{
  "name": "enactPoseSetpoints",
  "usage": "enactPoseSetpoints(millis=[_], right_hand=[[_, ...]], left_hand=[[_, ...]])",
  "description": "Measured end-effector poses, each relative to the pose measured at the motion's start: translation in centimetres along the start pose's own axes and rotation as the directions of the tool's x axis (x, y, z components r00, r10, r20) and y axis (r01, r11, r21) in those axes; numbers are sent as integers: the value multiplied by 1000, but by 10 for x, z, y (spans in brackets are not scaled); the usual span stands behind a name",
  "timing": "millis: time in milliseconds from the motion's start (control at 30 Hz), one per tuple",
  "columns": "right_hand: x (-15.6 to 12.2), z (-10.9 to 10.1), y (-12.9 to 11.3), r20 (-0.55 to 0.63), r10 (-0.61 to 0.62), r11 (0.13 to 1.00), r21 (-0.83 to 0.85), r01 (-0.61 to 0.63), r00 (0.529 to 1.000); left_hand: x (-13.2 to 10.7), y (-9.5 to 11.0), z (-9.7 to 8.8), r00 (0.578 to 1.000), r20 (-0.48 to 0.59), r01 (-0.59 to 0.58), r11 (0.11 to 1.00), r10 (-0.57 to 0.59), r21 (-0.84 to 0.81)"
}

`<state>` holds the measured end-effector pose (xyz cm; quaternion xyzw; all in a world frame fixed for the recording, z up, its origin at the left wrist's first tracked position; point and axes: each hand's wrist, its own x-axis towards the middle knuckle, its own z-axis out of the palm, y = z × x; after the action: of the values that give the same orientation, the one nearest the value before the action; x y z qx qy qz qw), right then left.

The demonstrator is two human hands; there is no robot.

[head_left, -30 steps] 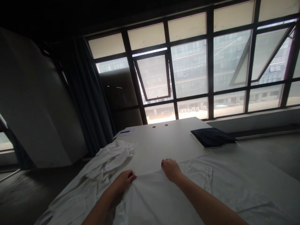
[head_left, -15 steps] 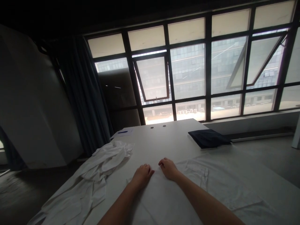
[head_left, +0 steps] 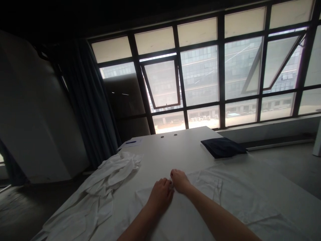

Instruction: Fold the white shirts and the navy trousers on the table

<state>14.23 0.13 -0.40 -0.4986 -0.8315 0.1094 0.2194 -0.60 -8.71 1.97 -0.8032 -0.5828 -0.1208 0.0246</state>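
A white garment lies spread flat on the white table in front of me. My left hand rests on its far edge with the fingers curled down onto the cloth. Right beside it, touching it, my right hand is closed in a pinch on the same edge of the fabric. What the left fingers grip, if anything, is hidden under the hand.
A crumpled pile of white clothes hangs over the table's left side. A folded dark cloth lies at the far right, a sheet of paper with a blue pen at the far left corner. Big windows stand behind.
My left hand has slid to the right along the garment's edge until it meets my right hand. The right hand has hardly moved.
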Motion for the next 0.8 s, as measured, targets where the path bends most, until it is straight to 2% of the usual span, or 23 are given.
enactPoseSetpoints(millis=[67, 133, 233, 333, 400, 467, 533, 600, 733, 800], right_hand=[[-4, -3, 0, -32, -2, 1000, -16, 1, 999], [-9, -8, -2, -57, -24, 999, -36, 22, 998], [-16, -13, -13, -55, -114, 991, -71, 110, 992], [-28, -11, -32, 17, -248, 965, -82, 248, 969], [-41, -4, -42, 61, -296, 951, -73, 300, 953], [-56, -1, -43, 86, -314, 946, -51, 319, 945], [-71, -6, -28, 123, -329, 943, -11, 333, 936], [-82, -20, 0, 187, -327, 944, 19, 329, 926], [-95, -60, 80, 263, -194, 976, -42, 212, 945], [-102, -76, 119, 216, -96, 986, -112, 123, 972]], left_hand=[[-11, 13, 7, 1000, 19, -10, 1000, 10, -5], [-22, 11, 9, 997, 76, -6, 1000, 6, -10], [-35, -7, 6, 984, 176, 38, 999, -36, -7], [-41, -26, 2, 975, 208, 83, 997, -83, 10], [-43, -31, 0, 972, 218, 84, 996, -85, 17], [-44, -31, -1, 970, 228, 83, 996, -87, 24], [-45, -31, -2, 966, 237, 99, 994, -106, 38], [-47, -33, -3, 960, 244, 125, 991, -135, 57], [-55, -47, -4, 949, 240, 183, 977, -205, 108], [-59, -59, -5, 944, 234, 206, 970, -233, 132]])
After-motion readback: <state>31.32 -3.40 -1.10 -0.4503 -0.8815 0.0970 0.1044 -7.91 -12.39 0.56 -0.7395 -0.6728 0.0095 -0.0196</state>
